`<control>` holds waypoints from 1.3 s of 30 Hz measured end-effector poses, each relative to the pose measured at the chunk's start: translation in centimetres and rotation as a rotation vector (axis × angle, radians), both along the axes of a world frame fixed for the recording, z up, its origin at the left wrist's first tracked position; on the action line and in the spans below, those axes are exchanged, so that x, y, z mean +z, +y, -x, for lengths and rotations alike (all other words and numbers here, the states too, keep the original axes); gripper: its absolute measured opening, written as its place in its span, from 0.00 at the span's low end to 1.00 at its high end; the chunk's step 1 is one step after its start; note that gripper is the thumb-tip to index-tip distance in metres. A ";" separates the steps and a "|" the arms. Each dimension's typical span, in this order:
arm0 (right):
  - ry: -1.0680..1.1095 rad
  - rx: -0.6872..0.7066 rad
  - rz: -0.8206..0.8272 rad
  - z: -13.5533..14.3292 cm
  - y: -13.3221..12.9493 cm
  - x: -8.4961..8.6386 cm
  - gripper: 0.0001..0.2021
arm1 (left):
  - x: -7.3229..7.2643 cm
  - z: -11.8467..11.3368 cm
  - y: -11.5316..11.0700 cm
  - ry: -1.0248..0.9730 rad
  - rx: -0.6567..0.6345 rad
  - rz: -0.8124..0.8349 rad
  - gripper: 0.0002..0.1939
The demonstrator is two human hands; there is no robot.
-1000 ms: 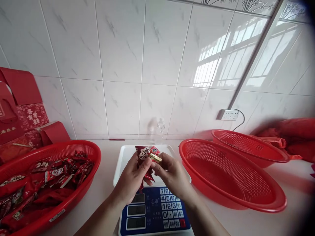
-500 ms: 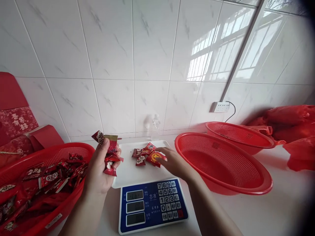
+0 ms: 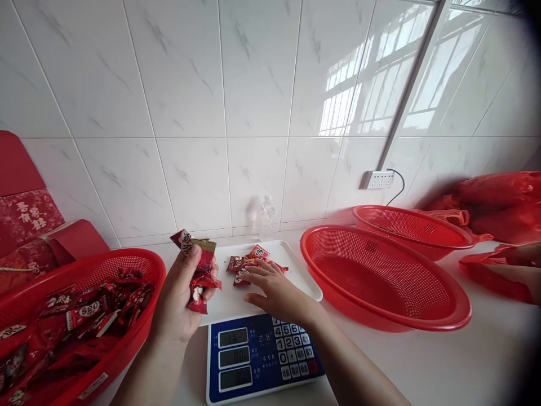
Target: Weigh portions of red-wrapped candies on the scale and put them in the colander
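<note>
Left hand (image 3: 180, 296): raised over the near left side of the tray, closed around a small bunch of glossy red wrapped packets (image 3: 205, 260), thumb pressed across the front. One has a gold top edge; another, dark maroon, carries black lettering on a white patch.

Right hand (image 3: 276, 290): palm down, unclenched, fingers spread over a low heap of glossy red packets (image 3: 259, 251). Fingertips seem to rest on the heap, though the hand itself hides much of the contact.

Heap lies on the white rectangular plastic tray (image 3: 298, 270) of a white-bodied digital scale with a blue panel (image 3: 262, 372). Three grey display windows on its left, white number keys on its right, one red key at the corner. Right wrist above the upper keys.

Left side: red oval perforated plastic basket (image 3: 146, 259) holding many more red packets (image 3: 87, 310), one printed 520. Red card boxes with pale lettering (image 3: 31, 214) stand behind.

Right side: second red oval basket (image 3: 372, 282) just beside the tray, a third red basket (image 3: 406, 214) partly behind it. Clear plastic bottle (image 3: 267, 217) upright by the white marbled tile wall (image 3: 194, 180); white socket strip (image 3: 379, 179) higher up.

Far right: bulging red plastic bags (image 3: 499, 200); at the edge, another person's hand (image 3: 522, 273) at an open red bag (image 3: 477, 268) on the white counter (image 3: 465, 361)
</note>
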State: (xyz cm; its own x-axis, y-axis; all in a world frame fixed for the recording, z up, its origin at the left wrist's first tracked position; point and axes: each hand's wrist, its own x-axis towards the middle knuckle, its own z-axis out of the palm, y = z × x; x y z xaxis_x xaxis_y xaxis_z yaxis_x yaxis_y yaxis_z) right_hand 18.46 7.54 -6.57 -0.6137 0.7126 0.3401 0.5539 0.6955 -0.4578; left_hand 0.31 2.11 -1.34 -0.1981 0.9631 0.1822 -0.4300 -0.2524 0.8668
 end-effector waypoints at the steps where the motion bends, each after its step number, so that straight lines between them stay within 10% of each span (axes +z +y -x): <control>1: 0.043 0.016 -0.002 0.1 -0.2 0.2 0.15 | -0.3 -0.1 0.1 0.043 -0.020 0.003 0.19; 9: 0.655 0.167 0.304 -0.9 -2.0 2.9 0.14 | -2.9 -1.4 1.0 0.504 -0.110 0.064 0.22; 21: 0.755 0.132 0.407 -0.5 -1.6 2.2 0.13 | -3.2 -2.0 0.9 0.717 -0.293 0.023 0.25; 39: 0.467 0.111 0.287 0.4 -2.3 1.5 0.09 | -3.1 -1.6 1.9 -0.059 -0.196 0.215 0.14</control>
State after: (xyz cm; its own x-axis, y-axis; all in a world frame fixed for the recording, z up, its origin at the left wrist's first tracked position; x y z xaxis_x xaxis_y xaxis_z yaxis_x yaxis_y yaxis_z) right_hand 18.07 5.20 -5.09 -0.5211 0.7565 0.3952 0.1778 0.5491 -0.8166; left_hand 1.88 4.06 -4.43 -0.0086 0.9993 -0.0361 -0.5038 0.0268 0.8634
